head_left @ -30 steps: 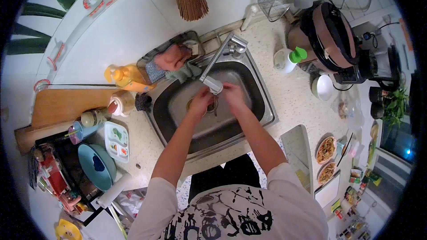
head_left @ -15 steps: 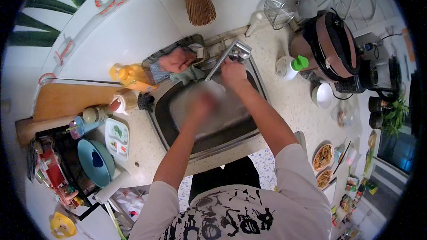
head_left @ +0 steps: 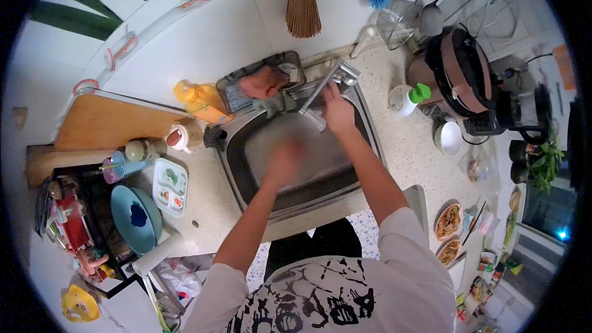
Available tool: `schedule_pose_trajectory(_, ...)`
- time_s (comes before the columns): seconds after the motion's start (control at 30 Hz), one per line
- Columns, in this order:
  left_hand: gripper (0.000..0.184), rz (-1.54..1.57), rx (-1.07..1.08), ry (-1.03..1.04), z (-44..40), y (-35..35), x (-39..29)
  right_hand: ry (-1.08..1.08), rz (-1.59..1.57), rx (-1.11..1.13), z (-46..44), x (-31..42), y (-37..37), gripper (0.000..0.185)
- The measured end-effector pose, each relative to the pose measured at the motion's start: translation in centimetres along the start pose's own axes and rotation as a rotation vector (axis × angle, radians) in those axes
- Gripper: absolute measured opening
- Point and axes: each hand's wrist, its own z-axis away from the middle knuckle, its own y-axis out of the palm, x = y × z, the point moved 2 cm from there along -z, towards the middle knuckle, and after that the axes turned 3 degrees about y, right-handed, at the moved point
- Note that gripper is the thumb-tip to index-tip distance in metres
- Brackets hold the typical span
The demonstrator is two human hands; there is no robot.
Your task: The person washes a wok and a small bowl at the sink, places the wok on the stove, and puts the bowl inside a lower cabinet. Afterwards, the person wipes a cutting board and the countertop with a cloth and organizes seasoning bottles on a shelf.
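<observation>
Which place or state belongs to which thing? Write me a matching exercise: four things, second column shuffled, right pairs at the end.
Things:
1. Right hand
2. Left hand
3. Broom
4. Tray

Places or states:
A. Against the wall, bristles down
B. Blurred, at the sink
C. White, left of the sink
D. By the tap

Right pairs: 1-D, 2-B, 3-A, 4-C
</observation>
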Motion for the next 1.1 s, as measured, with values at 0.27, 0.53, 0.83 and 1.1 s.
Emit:
schedule_pose_trajectory(0.27, 0.024, -0.106, 0.042, 0.099, 3.2, -2.7, -9.1, 0.238, -0.864, 0.068, 15.1, -0.1, -1.5, 0.031)
schedule_pose_trajectory(0.53, 0.022, -0.03, 0.12, 0.301, 4.6, -2.8, -12.3, 0.107, -0.815, 0.055, 14.8, 6.4, -11.7, 0.017)
schedule_pose_trajectory(0.83, 0.027, 0.156, 0.064, 0.247, 4.1, -5.3, -7.9, -0.02, -0.527, -0.058, 9.6, 9.7, -26.7, 0.011)
schedule_pose_trajectory(1.1, 0.025, 0.33, 0.044, 0.191, 6.8, -6.5, -8.9, -0.231, -0.58, -0.286, 3.7, 19.6, -50.9, 0.017)
